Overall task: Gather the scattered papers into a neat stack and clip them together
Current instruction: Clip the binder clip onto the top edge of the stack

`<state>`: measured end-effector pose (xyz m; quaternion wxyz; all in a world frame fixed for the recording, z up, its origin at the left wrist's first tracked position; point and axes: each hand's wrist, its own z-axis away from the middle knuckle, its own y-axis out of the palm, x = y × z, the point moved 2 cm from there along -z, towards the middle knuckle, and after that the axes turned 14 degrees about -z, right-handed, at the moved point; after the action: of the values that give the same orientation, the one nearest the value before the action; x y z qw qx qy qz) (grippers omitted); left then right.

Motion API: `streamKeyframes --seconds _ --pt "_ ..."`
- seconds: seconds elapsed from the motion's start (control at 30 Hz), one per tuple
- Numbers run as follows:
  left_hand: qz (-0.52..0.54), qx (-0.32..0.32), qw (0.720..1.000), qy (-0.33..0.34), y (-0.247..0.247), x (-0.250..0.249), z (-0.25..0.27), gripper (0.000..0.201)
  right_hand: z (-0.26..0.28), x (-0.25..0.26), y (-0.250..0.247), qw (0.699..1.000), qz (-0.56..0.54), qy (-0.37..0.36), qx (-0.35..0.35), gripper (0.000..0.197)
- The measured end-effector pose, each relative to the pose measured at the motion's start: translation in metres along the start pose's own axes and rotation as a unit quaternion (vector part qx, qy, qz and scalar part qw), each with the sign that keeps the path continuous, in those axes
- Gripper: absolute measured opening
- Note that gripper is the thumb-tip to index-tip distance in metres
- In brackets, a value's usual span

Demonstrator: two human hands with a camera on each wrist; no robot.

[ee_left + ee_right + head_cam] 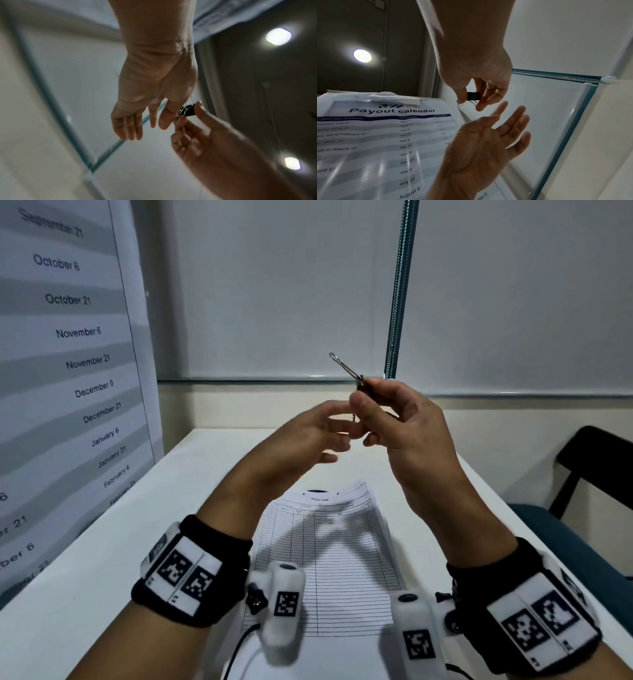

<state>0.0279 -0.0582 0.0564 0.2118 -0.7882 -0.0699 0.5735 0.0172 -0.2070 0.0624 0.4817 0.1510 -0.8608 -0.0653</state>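
A stack of lined printed papers [329,559] lies on the white table [102,577] below my raised hands. My right hand [363,395] pinches a black binder clip [359,381] between thumb and fingers; one silver wire handle points up and left. The right wrist view shows the same clip [473,96] pinched in my right hand [471,102]. My left hand [325,433] hovers just left of it with fingers straight and holds nothing. The left wrist view has my left hand [137,121] palm out beside the clip [187,111]. The left fingers are blurred.
A payout calendar poster [68,354] covers the wall along the table's left edge. White roller blinds with a bead chain [397,302] hang behind the table. A dark chair [589,474] with a teal seat stands at the right.
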Motion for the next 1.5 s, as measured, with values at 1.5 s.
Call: streamKeyframes --seconds 1.5 --pt "-0.126 -0.068 0.987 0.075 -0.04 -0.026 0.024 0.014 0.006 -0.001 0.005 0.995 0.056 0.013 0.077 0.013"
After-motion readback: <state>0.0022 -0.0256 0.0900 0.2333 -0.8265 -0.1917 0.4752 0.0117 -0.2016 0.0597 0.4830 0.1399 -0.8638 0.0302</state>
